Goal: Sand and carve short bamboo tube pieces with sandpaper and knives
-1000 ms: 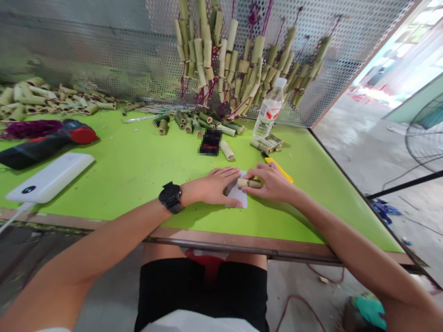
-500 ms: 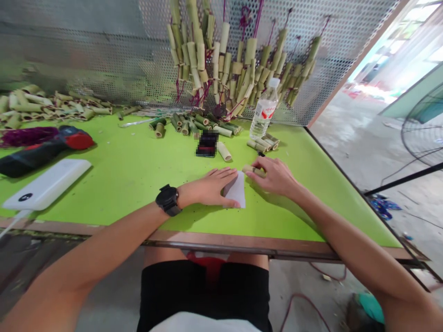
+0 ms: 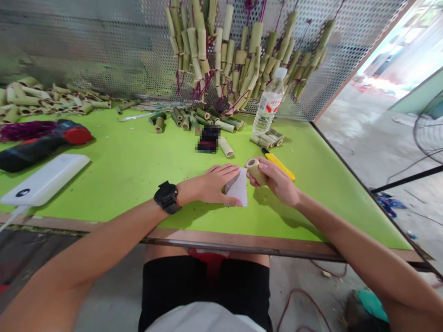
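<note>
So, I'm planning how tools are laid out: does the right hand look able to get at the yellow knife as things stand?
Probably yes: the knife lies close by the right hand with nothing on top, though that hand holds a bamboo piece it would likely need to release.

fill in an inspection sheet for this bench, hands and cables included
Surface: green tabletop, dark specks scattered on it
Work pieces: bamboo tube, white sheet
Clutter: bottle, yellow cutter, black tool, power bank, bamboo pile
Left hand: spread, pressing on the white sheet
Right hand: fingers curled round the bamboo tube
Cables: white cable at the power bank; reddish cable on the floor
Surroundings: perforated panel, hanging bamboo, fan at the right
</note>
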`<state>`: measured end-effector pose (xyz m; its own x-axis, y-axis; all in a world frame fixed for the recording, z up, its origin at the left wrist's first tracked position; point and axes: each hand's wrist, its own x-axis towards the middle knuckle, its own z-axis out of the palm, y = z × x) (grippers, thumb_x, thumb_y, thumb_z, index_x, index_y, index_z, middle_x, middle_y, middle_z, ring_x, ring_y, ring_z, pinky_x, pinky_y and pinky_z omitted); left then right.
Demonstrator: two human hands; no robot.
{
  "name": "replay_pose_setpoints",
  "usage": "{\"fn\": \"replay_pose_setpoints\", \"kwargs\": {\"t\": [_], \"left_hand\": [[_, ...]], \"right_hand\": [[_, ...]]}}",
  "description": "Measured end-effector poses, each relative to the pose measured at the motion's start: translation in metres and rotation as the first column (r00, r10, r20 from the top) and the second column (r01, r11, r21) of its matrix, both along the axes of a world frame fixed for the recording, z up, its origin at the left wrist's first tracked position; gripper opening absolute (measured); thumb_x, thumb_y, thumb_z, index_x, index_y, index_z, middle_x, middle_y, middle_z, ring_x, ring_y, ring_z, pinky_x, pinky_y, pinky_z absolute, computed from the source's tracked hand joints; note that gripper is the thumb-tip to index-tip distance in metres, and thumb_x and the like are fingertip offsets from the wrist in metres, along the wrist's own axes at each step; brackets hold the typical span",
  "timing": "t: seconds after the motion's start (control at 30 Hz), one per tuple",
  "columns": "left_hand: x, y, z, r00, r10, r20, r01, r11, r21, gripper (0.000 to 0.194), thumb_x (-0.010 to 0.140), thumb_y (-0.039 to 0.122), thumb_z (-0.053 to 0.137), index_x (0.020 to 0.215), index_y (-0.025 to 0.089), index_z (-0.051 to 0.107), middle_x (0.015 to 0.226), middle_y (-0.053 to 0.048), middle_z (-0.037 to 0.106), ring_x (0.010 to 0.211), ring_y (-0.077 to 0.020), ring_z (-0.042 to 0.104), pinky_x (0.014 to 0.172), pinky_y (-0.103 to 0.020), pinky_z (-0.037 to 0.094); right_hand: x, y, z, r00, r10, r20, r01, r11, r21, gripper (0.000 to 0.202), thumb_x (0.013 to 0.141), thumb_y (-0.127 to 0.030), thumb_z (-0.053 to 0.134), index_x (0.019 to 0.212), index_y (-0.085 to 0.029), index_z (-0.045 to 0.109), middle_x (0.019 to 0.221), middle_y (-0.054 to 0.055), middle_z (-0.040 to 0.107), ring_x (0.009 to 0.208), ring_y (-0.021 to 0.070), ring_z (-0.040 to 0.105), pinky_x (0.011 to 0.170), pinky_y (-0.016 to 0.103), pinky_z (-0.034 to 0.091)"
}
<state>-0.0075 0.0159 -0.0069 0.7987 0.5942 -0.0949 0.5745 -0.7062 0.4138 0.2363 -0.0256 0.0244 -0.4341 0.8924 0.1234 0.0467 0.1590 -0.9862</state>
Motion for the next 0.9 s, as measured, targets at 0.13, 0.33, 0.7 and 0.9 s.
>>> {"fn": "replay_pose_setpoints", "kwargs": {"t": [0.13,0.33,0.7,0.9], "left_hand": [[-0.0007,0.0007,-0.0015,1.0,-0.01,-0.001,0.01,1.0,0.011,0.125,0.091,0.096,0.052,0.179,0.012,0.022,0.185,-0.02,0.017,0.174,-0.0396,0.014,0.14,-0.052,0.011],[-0.0006,0.0013,-0.003,1.0,-0.017,0.01,0.017,1.0,0.023,0.125,0.09,0.095,0.052,0.179,0.013,0.021,0.185,-0.02,0.018,0.173,-0.0396,0.014,0.14,-0.053,0.012],[-0.0011,0.0006,-0.0024,1.0,-0.014,0.014,0.014,1.0,0.016,0.124,0.091,0.095,0.052,0.178,0.013,0.023,0.185,-0.02,0.017,0.173,-0.0392,0.014,0.14,-0.053,0.013],[0.0001,0.0006,-0.0011,1.0,-0.012,-0.02,0.012,1.0,0.023,0.123,0.091,0.095,0.051,0.178,0.013,0.023,0.185,-0.019,0.018,0.173,-0.039,0.014,0.14,-0.05,0.01]], "right_hand": [[-0.002,-0.0034,0.0032,0.999,0.034,-0.028,-0.034,0.999,-0.013,0.044,0.097,-0.068,0.064,0.099,-0.024,0.06,0.078,-0.001,0.057,0.06,0.0153,0.047,0.055,0.032,0.039],[-0.002,-0.0046,0.0041,0.999,0.043,-0.017,-0.044,0.999,-0.027,0.049,0.093,-0.073,0.072,0.099,-0.025,0.061,0.069,-0.004,0.049,0.057,0.0133,0.04,0.048,0.027,0.03],[-0.0016,-0.006,0.001,0.999,-0.001,0.034,0.0,1.0,0.02,0.046,0.09,-0.064,0.08,0.104,-0.024,0.06,0.074,-0.006,0.049,0.059,0.0118,0.041,0.051,0.027,0.033],[-0.0005,-0.0046,0.0017,0.997,-0.001,0.077,-0.003,0.999,0.043,0.051,0.099,-0.075,0.065,0.094,-0.024,0.061,0.074,-0.003,0.051,0.061,0.014,0.042,0.055,0.03,0.035]]}}
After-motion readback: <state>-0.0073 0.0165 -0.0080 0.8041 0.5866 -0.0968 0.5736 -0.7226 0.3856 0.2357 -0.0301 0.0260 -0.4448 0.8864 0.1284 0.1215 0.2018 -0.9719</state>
